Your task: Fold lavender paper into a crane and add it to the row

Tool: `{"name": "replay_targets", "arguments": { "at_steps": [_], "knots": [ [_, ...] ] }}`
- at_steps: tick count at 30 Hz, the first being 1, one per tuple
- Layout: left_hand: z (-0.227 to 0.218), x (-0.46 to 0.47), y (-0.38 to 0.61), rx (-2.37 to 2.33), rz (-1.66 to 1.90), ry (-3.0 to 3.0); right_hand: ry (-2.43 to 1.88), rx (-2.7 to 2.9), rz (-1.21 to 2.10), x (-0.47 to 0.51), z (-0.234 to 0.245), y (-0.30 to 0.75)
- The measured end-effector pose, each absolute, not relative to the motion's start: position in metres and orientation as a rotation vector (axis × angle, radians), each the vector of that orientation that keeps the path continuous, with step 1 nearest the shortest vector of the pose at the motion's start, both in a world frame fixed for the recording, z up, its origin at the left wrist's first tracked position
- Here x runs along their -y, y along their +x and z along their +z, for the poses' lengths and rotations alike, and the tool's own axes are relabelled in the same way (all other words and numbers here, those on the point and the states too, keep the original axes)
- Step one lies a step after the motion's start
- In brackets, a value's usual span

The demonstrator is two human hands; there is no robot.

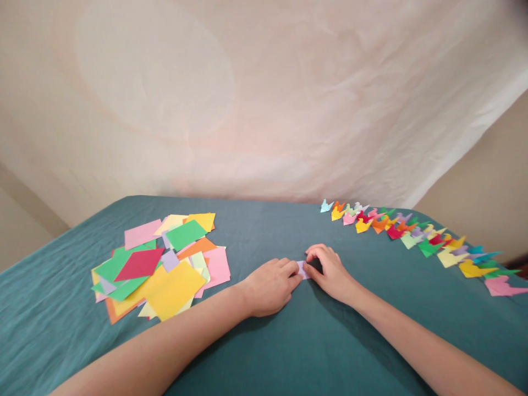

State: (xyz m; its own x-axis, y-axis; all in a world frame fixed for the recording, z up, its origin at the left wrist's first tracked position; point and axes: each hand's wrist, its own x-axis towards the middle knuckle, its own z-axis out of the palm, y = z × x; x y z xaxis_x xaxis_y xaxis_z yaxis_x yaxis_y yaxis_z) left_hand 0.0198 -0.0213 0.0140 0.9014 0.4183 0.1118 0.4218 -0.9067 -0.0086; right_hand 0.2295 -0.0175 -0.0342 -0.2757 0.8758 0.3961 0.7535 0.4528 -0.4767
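Note:
A small piece of lavender paper (303,270) lies on the table between my two hands, partly covered by them. My left hand (272,283) rests on its left side, fingers together and pressing it to the cloth. At its right edge, my right hand (330,270) curls, thumb and forefinger bent toward each other at the paper. How the paper is folded under the fingers is hidden.
A loose pile of coloured paper squares (173,286) spreads over the left of the table. Rows of small folded paper birds (429,248) in many colours run along the right side. A green cloth (264,352) covers the table; a pale sheet (264,110) hangs behind.

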Motion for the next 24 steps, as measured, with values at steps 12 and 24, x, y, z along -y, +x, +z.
{"name": "replay_targets", "arguments": {
  "at_steps": [12, 24],
  "knots": [
    [0.014, 0.019, 0.02, 0.541, -0.193, -3.072, -1.422, 2.06, 0.203, 0.019, -0.036, 0.229],
    [0.016, 0.02, 0.019, 0.564, -0.19, -3.065, -1.114, 2.393, 0.061, 0.034, -0.02, 0.243]
  ]
}}
